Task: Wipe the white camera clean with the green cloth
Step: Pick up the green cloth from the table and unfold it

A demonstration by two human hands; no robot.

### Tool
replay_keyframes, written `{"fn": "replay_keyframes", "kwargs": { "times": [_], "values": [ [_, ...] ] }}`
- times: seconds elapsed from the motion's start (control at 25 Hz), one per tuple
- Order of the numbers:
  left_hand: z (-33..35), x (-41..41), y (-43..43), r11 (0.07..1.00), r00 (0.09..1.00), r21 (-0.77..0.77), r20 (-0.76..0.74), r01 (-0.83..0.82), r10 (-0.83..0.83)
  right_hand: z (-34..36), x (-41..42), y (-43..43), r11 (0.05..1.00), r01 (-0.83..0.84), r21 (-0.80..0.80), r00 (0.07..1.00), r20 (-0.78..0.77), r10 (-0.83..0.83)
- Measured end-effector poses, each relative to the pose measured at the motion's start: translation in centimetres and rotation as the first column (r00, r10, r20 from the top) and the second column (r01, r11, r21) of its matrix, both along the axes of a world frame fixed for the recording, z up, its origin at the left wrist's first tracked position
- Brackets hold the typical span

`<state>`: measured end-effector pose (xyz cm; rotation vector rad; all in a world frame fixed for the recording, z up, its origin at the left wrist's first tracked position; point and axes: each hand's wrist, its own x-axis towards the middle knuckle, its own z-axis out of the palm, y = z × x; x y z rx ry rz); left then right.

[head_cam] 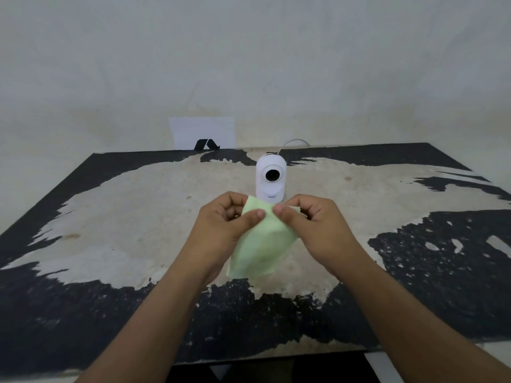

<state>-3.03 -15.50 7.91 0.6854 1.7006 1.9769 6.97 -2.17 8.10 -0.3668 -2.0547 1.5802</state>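
The white camera (pixel 270 178) stands upright near the middle-back of the table, its round black lens facing me and a white cable running off behind it. The green cloth (pixel 262 241) hangs in the air just in front of the camera's base, pinched at its top edge by both hands. My left hand (pixel 225 225) grips the top left part between thumb and fingers. My right hand (pixel 315 225) grips the top right part the same way. The cloth's lower end dangles free above the table and does not touch the camera.
The table (pixel 124 217) has a worn top, black paint peeled to a pale surface. A white sheet with a black mark (pixel 203 134) leans on the wall behind the table's back edge. The wall stands close behind the camera.
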Motion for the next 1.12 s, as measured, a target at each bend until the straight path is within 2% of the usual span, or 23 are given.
{"fn": "replay_keyframes", "kwargs": {
  "times": [0.12,0.32,0.44,0.6,0.72,0.8,0.92,1.04,1.12],
  "values": [
    [0.5,0.1,-0.3,1.0,0.999,0.007,-0.027,-0.017,0.017,0.4,0.2,-0.1,0.999,0.026,-0.023,1.0,0.0,-0.026],
    [1.0,0.4,-0.8,1.0,1.0,0.022,-0.002,-0.008,0.008,0.7,0.9,-0.2,0.988,-0.095,-0.122,0.996,-0.015,0.093],
    [1.0,0.8,-0.8,0.999,1.0,0.03,-0.006,0.012,-0.012,1.0,1.2,-0.3,0.992,-0.077,-0.103,0.997,-0.031,0.074],
    [1.0,1.0,-0.1,0.999,1.0,0.05,-0.005,0.0,0.0,0.7,0.9,-0.1,0.982,-0.074,-0.172,0.996,-0.062,0.065],
    [-0.1,0.3,0.4,0.988,0.98,0.121,0.161,0.095,-0.114,0.7,0.1,0.6,0.955,-0.092,-0.282,0.994,-0.086,0.07],
    [-1.7,0.1,0.7,0.961,0.9,0.138,0.34,0.241,-0.274,0.7,-0.7,1.4,0.946,-0.088,-0.313,0.995,-0.078,0.067],
    [-3.9,0.5,1.1,0.919,0.789,0.08,0.488,0.385,-0.373,0.7,-2.1,2.7,0.964,-0.063,-0.258,0.998,-0.038,0.055],
    [-5.1,0.1,2.1,0.936,0.742,0.11,0.581,0.334,-0.333,0.7,-3.1,4.3,0.995,-0.028,-0.096,0.999,0.017,0.029],
    [-5.1,-0.1,2.3,0.942,0.697,0.176,0.636,0.286,-0.331,0.5,-2.9,4.8,0.995,-0.042,0.089,0.998,0.045,0.038]
  ]
}}
